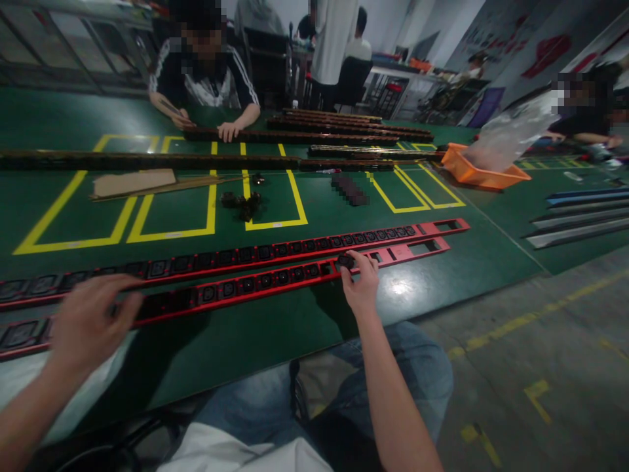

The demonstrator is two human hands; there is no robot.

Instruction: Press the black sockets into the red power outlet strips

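Observation:
Two long red rails lie side by side across the table, the far rail and the near rail, both lined with black power sockets. My right hand pinches a small black socket at the near rail, over its row of openings; whether it is seated cannot be told. Toward the rail's left part, my left hand is somewhat blurred, its thumb and forefinger apart above the rail. Nothing shows between them, though its other fingers are hidden.
Opposite sits a person with both hands at a dark rail. Cardboard and small dark parts lie mid-table. An orange bin holds a clear plastic bag. Several metal strips lie at the right.

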